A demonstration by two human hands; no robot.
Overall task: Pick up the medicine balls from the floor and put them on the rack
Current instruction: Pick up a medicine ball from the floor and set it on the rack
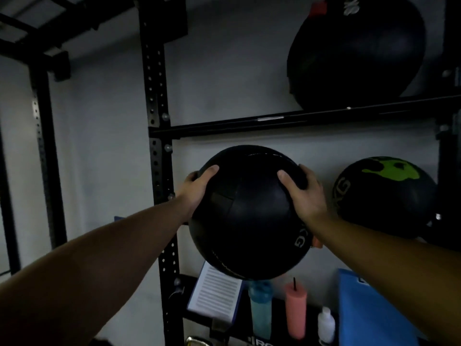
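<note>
left hand (197, 188), right hand (305, 196), medicine ball (247, 216) clasped between both grips

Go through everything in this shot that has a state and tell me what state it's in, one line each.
Black medicine ball: held in the air in front of the rack, gripped on both sides.
Left hand: clasped on the ball's left side.
Right hand: clasped on the ball's right side.
Green-marked ball: resting on the middle level.
Large black ball: resting on the upper shelf bar.
Teal bottle: upright, capped.
Pink bottle: upright.
</note>
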